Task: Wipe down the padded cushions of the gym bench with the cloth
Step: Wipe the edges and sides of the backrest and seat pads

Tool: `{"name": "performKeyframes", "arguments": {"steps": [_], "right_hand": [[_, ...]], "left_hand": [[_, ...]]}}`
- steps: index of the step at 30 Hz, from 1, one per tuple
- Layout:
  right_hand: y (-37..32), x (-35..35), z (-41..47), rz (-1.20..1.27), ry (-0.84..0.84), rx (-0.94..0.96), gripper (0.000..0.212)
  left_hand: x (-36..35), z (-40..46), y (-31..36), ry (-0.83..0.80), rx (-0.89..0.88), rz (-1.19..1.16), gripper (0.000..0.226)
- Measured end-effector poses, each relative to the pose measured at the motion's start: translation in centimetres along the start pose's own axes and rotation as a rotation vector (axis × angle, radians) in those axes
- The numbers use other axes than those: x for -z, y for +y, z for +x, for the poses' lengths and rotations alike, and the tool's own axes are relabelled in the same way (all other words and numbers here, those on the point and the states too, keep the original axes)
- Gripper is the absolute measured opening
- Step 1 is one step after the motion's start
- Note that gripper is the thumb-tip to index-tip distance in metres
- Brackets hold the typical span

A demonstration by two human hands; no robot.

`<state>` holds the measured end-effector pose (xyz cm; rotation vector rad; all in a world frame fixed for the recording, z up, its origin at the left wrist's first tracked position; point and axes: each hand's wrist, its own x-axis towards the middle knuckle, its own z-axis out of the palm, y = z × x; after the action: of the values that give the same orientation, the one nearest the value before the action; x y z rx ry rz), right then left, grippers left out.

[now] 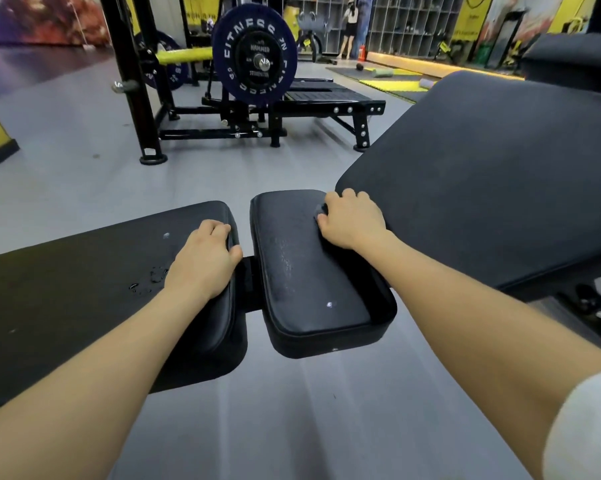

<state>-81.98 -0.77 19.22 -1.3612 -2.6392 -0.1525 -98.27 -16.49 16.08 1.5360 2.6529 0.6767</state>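
At the far left, the long black bench pad (84, 271) is lying flat, with water droplets (153, 277) beading on its surface just beside the left wrist. The left hand (205, 258) is resting on the right end of that pad, its fingers curling over the rounded far corner and gripping the edge, the thumb pointing toward the gap. A black frame bar (250, 285) is showing in that gap, joining this pad to the next.

To the right, the small seat cushion (313, 271) is sitting level, its top streaked with a wet sheen and a small white speck near its near end. The right hand (352, 220) is pressing down on the cushion's far right corner, fingers bunched around a dark grey cloth (321, 212), of which only a small fold is peeking out beside the thumb. Just past that hand, the large backrest pad (482, 174) is rising at a tilt toward the upper right. A white sleeve (590, 427) is covering the right upper arm at the frame's lower right corner.

Behind, on the grey floor (67, 133), a plate-loaded machine (257, 109) is carrying a dark blue weight plate (254, 57).
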Motion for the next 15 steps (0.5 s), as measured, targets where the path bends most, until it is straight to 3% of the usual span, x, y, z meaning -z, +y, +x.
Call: {"name": "performKeyframes", "arguments": {"steps": [15], "right_hand": [[-0.7, 1.7, -9.2, -0.047, 0.138, -0.010, 0.034]], "left_hand": [[0.9, -0.6, 0.1, -0.055, -0.068, 0.060, 0.030]]}}
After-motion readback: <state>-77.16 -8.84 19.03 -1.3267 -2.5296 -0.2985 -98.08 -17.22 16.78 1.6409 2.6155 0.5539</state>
